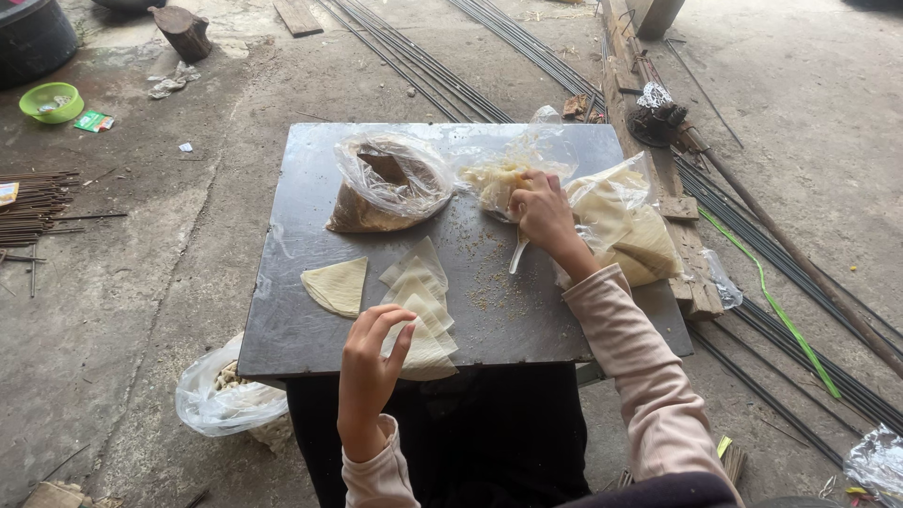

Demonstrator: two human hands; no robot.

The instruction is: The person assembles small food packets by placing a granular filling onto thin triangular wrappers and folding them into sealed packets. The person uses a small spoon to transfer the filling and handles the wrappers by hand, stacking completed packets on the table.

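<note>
While the dark board [310, 320] lies across the person's lap, the left hand [369, 372] sits nearest at 6 o'clock, fingers curled loosely, fingertips touching the near end of a fanned stack of pale triangular wrappers [420, 306]. Not clamped; it pinches at the edge of the lowest sheet at most. Pink sleeve cuff below it.

Single folded wrapper [335, 285] lies apart at 9 o'clock of the stack, flat on the board. Crumbs scattered at board centre, 3 o'clock of the stack.

White plastic bag [226, 395] with pale lumps hangs off the board's near-left corner, on the concrete.

Right hand [544, 214] is farther out, at 1 o'clock of the stack, closed around a white spoon [518, 254] whose handle points back toward 6 o'clock; the hand is at the mouth of a clear bag of yellowish filling [499, 179]. Spoon bowl hidden, can't tell if loaded.

Just at 3 o'clock of that hand, a clear bag of more wrappers [625, 230]. At 10 o'clock of the hand, a clear bag of brown powder [386, 193], slumped on the board.

Beyond: steel rods [423, 66] run across the floor at 12 o'clock, green bowl [52, 102] far at 10 o'clock, wood stump [183, 33] behind it.
</note>
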